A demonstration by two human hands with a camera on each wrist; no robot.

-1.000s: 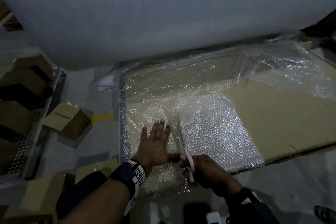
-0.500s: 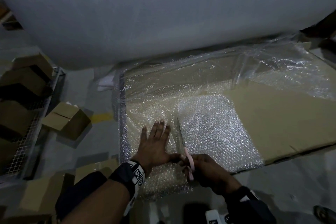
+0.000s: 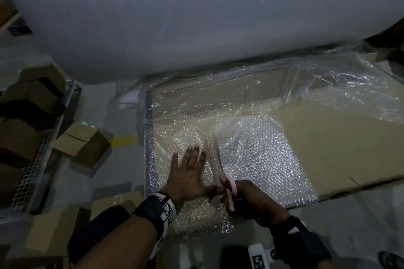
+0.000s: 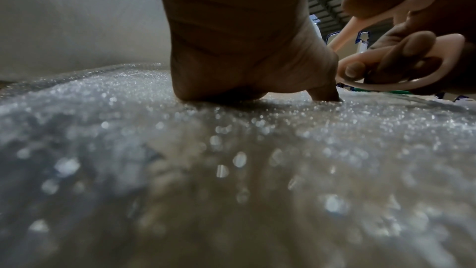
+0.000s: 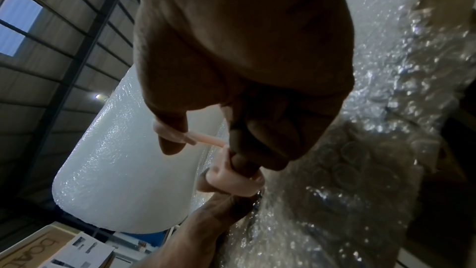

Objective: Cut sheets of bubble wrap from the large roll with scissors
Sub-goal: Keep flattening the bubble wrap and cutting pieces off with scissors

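Note:
A huge white bubble wrap roll [image 3: 196, 13] fills the top of the head view, and its loose sheet [image 3: 188, 116] lies spread over flat cardboard [image 3: 341, 146]. My left hand [image 3: 188, 172] presses flat on the sheet with fingers spread. Just right of it, my right hand [image 3: 253, 201] grips pink-handled scissors [image 3: 227, 188], whose blades [image 3: 218, 155] point away from me into the sheet. The left wrist view shows right-hand fingers through the pink handle loops [image 4: 401, 62]. In the right wrist view the hand [image 5: 244, 68] holds the handles [image 5: 231, 178] before the roll [image 5: 123, 170].
Several brown cardboard boxes [image 3: 80, 142] lie on the grey floor at the left, beside a wire-mesh cage [image 3: 32, 172]. A yellow floor line [image 3: 123, 140] runs under the sheet's left edge. Crinkled clear plastic [image 3: 349, 89] covers the cardboard at the far right.
The scissors have crept slightly forward along the cut, away from me. My left hand stays pressed flat in the same place.

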